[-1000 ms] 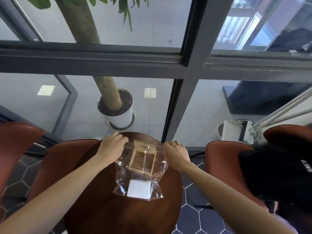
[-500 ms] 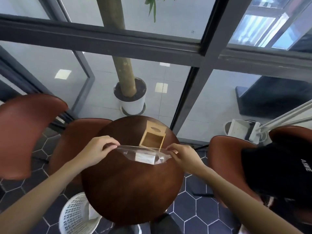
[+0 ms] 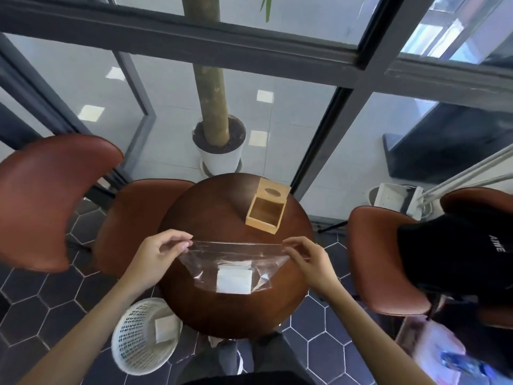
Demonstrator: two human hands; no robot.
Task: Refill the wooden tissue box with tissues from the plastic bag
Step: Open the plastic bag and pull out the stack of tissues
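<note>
A clear plastic bag [image 3: 205,262] hangs over the round dark wooden table [image 3: 216,212], stretched flat between my hands. My left hand [image 3: 159,252] pinches its top left corner and my right hand [image 3: 306,255] pinches its top right corner. A white stack of tissues [image 3: 234,281] lies at the bottom of the bag. The wooden tissue box [image 3: 266,211] stands open and empty at the far right of the table, its lid with an oval slot tipped up behind it.
Brown chairs stand to the left [image 3: 47,195], behind the table [image 3: 133,218] and to the right [image 3: 388,262]. A white perforated basket [image 3: 138,334] sits on the floor at the lower left. A potted tree [image 3: 219,145] stands beyond the glass.
My view has tilted down and pulled back. The bag has come off the box toward me and now hangs lower between both hands; the box stands uncovered at the far side.
</note>
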